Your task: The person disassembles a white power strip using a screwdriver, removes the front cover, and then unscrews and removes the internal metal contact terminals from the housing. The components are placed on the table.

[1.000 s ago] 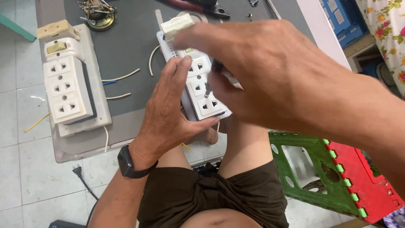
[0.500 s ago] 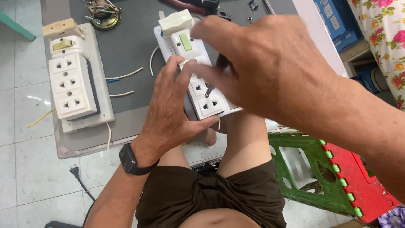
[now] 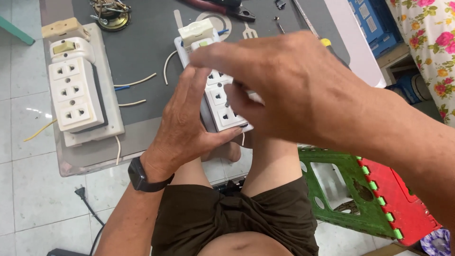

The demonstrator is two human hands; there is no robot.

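A white power strip (image 3: 222,100) with three sockets and a switch block at its far end lies at the near edge of the low grey table (image 3: 142,45). My left hand (image 3: 186,121) grips the strip along its left side, thumb under the near end. My right hand (image 3: 289,90) hovers over the strip's right half with fingers curled, pinching something small and dark against the socket face; I cannot make out what it is. A black watch is on my left wrist.
A second white power strip (image 3: 76,92) lies at the table's left. Loose wire pieces (image 3: 135,81), pliers (image 3: 222,7) and a screwdriver (image 3: 308,23) are scattered at the back. A green and red folding stool (image 3: 365,194) stands to my right; a black plug (image 3: 80,193) lies on the tiled floor.
My right hand has slid down and to the right, uncovering the strip's switch end. The left hand keeps its grip on the strip.
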